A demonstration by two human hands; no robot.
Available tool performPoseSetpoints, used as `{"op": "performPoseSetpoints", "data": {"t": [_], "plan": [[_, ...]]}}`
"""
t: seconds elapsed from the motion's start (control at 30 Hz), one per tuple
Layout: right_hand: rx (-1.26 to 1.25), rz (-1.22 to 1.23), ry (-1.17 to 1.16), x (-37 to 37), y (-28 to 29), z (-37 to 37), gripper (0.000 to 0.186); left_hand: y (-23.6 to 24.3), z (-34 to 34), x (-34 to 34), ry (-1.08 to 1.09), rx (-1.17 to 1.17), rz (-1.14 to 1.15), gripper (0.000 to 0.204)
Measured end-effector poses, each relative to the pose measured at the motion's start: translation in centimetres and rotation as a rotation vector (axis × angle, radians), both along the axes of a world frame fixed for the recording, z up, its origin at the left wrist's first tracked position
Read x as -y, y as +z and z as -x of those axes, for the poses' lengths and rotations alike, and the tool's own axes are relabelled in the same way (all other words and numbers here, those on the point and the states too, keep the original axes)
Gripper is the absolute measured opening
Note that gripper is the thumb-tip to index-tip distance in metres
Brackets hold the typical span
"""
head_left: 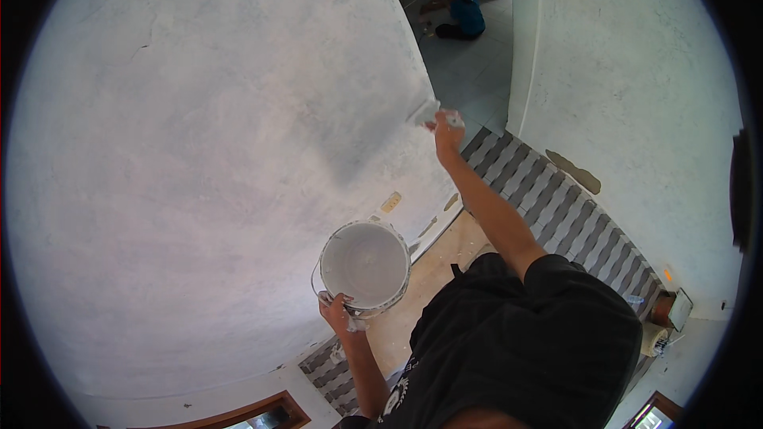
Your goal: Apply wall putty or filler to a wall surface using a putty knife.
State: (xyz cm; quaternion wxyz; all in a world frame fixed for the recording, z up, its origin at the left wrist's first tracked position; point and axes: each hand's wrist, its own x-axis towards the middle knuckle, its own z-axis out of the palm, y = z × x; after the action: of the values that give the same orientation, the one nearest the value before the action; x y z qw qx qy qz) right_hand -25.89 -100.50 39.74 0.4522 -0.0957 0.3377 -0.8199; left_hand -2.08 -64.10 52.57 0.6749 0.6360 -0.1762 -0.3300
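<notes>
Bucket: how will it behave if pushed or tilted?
The bucket is likely stiff: its rim looks round though the left hand grips one side. Probably light for its size, as no deep fill shows inside. Smears could make the rim slippery, if wet.

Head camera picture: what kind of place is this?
Probably inside a house, though I can't be sure. There's a big patchy white wall, a wavy grey-and-white floor, and an opening to another room, where a person sits on the floor.
</notes>
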Motion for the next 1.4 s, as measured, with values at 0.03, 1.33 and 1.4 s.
{"op": "performPoseSetpoints", "data": {"t": [0.03, 1.33, 1.4], "plan": [[-0.021, 0.025, -0.013, 0.4, 3.1, -0.2, 0.011, 0.1, 0.2, -0.2, 0.032, -0.015, -0.002, 0.015], [-0.073, 0.342, 0.12, -0.4, 10.5, 3.5, 0.014, -0.2, -0.5, -0.4, 0.023, -0.02, -0.007, 0.017], [-0.066, 0.359, 0.12, 0.5, 9.9, 3.5, 0.014, 0.2, 0.0, -0.3, 0.002, -0.01, -0.041, 0.017]]}}
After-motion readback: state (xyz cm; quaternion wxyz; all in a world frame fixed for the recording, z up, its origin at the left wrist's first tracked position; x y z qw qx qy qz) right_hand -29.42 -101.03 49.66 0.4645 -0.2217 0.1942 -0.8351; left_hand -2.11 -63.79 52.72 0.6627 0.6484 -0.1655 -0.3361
